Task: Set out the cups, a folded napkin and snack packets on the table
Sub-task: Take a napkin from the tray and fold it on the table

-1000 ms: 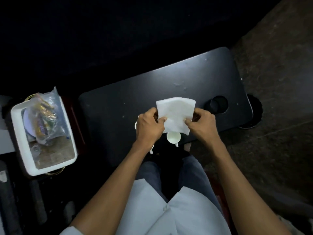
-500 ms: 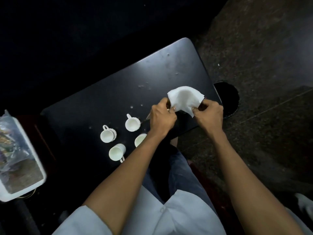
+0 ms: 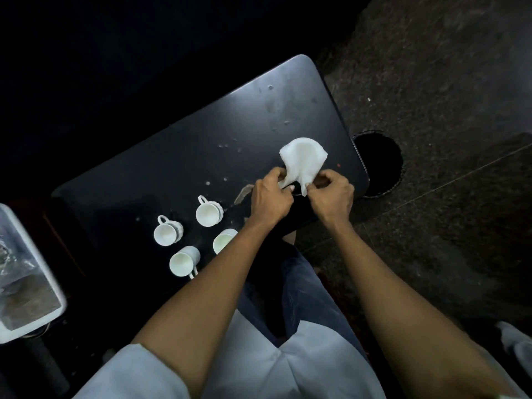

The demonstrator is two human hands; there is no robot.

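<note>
While both arms reach out over the lap, the four small white cups sit in a bunch on the near left part of the black table. The nearest cup lies closest to the person, the next cup is partly hidden behind the left forearm, and two more, one cup on the left and another cup beside it, stand a bit farther back. They look hard and breakable, so each is best picked up by its little handle or round its side. Past the cups, the left hand and the right hand are close together over the right part of the table. Their fingers are curled in and pinch the bottom corners of the white napkin, which puffs up in the air above them, not lying flat yet. It looks very light, thin and floppy, so it bends any way it likes. It probably needs a gentle pinch at the corners or edges, since a hard pull could tear it. Off at the left edge is a white tub with a shiny packet inside, blurry, likely the snacks waiting their turn.
</note>
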